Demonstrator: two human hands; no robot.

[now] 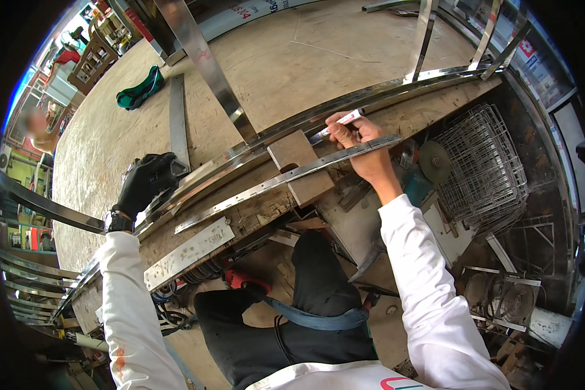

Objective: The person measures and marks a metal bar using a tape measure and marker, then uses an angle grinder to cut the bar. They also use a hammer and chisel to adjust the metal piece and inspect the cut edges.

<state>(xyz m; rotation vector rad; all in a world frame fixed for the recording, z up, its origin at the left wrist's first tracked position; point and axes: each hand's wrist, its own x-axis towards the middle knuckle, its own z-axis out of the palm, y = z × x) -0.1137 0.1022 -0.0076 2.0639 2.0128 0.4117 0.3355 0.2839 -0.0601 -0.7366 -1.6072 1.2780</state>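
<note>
My left hand [151, 182], in a black glove, is closed at the near end of a flat grey metal bar [177, 117] lying on the wooden worktable. Its fingers rest beside the shiny metal rail [221, 164] that runs along the table's near edge. My right hand [359, 140] is bare and pinches a white marker pen [350, 117], its tip pointing left and down toward the rail. Just left of that tip sits a brown wooden block [292, 151]. A long strip with small holes [276, 180] crosses the block and passes by my right wrist.
Shiny upright bars [208, 71] rise from the rail. A green and black cloth item [140, 89] lies on the worktable [266, 78]. A marked metal plate [190, 253] lies at the near edge. Wire baskets [484, 166] stand at right; another person [43, 135] is far left.
</note>
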